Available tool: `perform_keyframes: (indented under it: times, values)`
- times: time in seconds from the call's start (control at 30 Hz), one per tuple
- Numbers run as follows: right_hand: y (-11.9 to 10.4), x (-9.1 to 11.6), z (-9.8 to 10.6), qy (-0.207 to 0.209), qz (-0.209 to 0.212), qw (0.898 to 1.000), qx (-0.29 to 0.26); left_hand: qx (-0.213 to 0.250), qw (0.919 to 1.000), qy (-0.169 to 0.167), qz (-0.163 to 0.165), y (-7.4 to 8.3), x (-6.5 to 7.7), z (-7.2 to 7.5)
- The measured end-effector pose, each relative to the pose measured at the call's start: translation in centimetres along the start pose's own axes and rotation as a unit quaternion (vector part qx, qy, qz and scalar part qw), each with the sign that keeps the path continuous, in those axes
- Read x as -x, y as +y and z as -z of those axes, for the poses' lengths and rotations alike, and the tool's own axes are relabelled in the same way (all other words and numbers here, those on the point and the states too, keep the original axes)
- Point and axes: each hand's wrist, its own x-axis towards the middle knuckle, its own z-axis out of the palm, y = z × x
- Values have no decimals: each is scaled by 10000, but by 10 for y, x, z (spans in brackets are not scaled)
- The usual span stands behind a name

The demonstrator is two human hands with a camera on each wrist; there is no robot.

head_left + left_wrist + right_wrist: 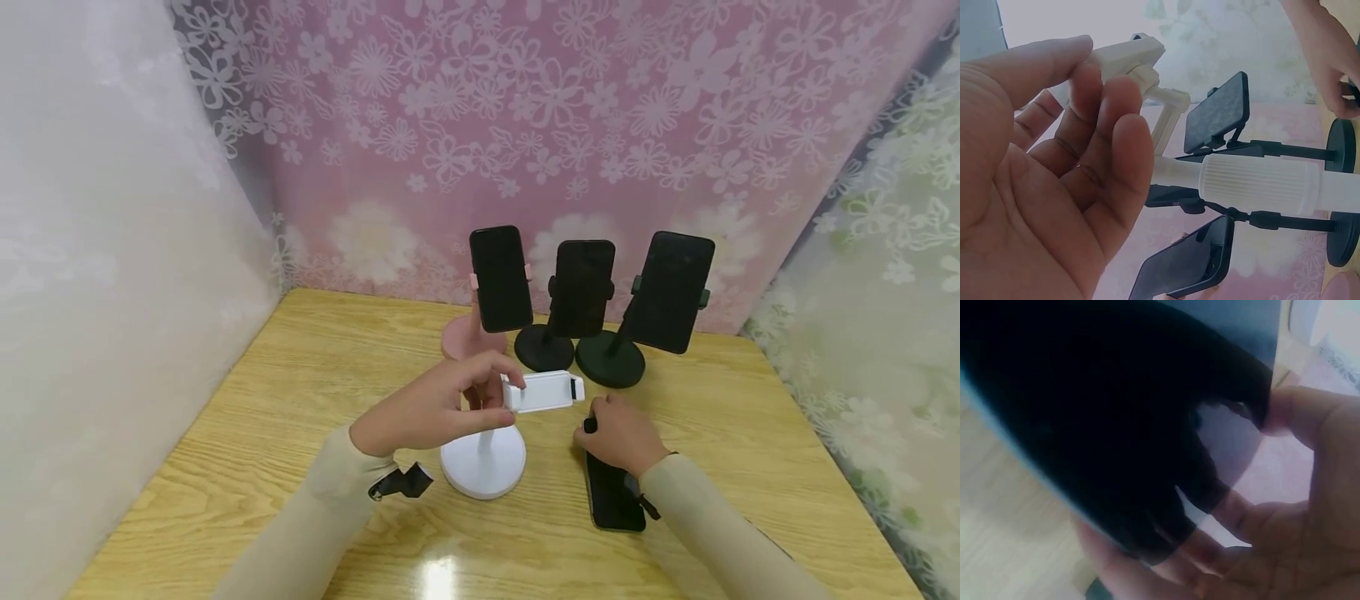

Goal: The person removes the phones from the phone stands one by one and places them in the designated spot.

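Observation:
My left hand (433, 407) pinches the near-left end of the cradle of a white phone stand (545, 392). The stand's round base rests on the table, and its cradle holds no phone. In the left wrist view, the thumb and fingers of the left hand (1054, 169) meet at the cradle, above the ribbed stem of the white stand (1260, 185). To the right, my right hand (624, 433) grips the upper end of a black phone (613, 496) at the table. The right wrist view has the thumb of my right hand (1279, 531) on one edge of the phone (1097, 437) and fingers around the other.
Behind the hands stand three phone stands, each bearing a dark phone: a pink stand (457, 337), a black stand (542, 350) and a dark green stand (611, 364). The wooden table (247, 433) meets a pink floral curtain (450, 125) at the back.

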Motion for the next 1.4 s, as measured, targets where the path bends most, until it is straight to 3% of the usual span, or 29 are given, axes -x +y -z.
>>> perform_keyframes:
  times: [0.4, 0.8, 1.03, 1.13, 1.2, 1.3, 1.4]
  values:
    - [-3, -9, -9, -209, -179, 9973, 677, 15, 9999, 138, 15, 2, -2, -2]
    - [-10, -8, -8, -74, 63, 9967, 801, 36, 9993, 378, 47, 5, 2, 2]
    - [-13, -10, -1, -101, 17, 9986, 511, 90, 9991, 422, -21, 3, 2, 2]
    - [-19, -10, 5, 439, 136, 9989, 0, 144, 9990, 424, -26, 3, 2, 1]
    - [-25, -9, 10, 1097, 395, 9926, -334, 179, 9989, 420, -45, 2, 2, 1]
    - [-36, -6, 23, 2114, 1116, 9699, -462, 208, 9990, 401, -67, 2, 2, 0]
    - [-43, 2, 44, 3007, 2016, 9319, -210, 241, 9991, 339, -74, 3, 1, -2]
